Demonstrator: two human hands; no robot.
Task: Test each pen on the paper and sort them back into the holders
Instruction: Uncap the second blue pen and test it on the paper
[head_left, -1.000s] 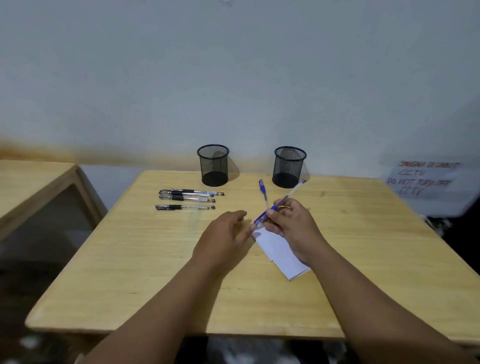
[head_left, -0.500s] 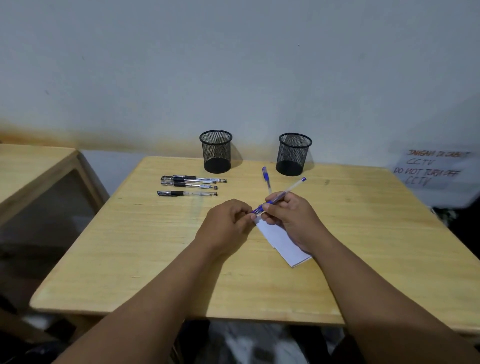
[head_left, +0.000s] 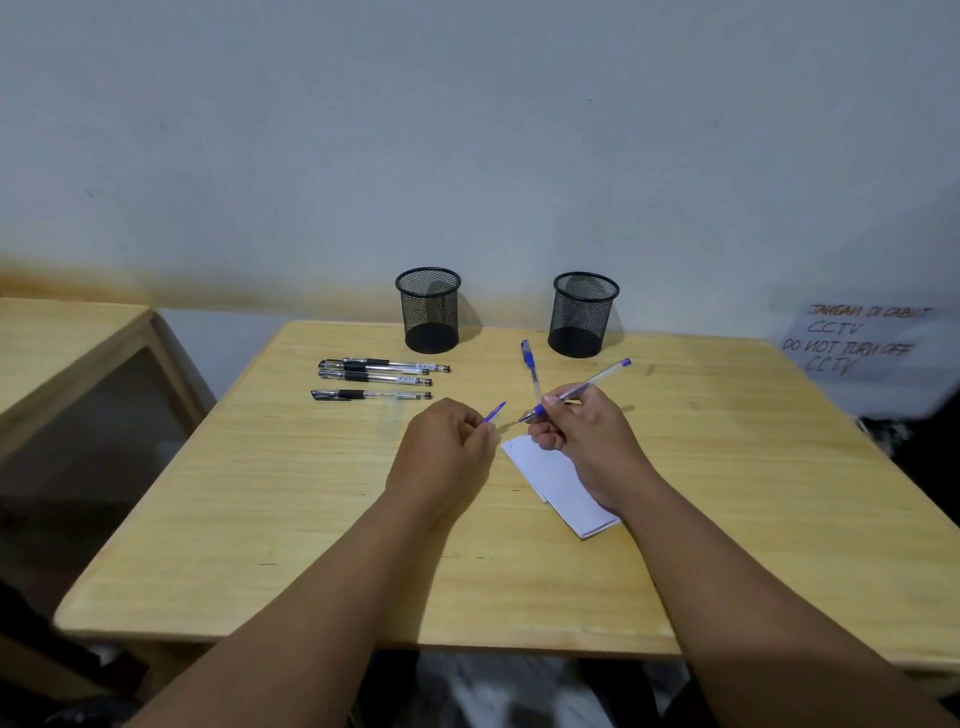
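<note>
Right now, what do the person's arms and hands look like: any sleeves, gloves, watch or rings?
Both forearms are bare to the bottom edge of the frame, so no sleeves show. The left hand and right hand are ungloved. No watch, bracelet or wristband is visible on either wrist, and no ring can be made out on the fingers that show, though some are curled out of sight.

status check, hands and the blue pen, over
Left hand pinching blue cap. Right hand holding uncapped blue pen above white paper. Nothing blocking.
</note>
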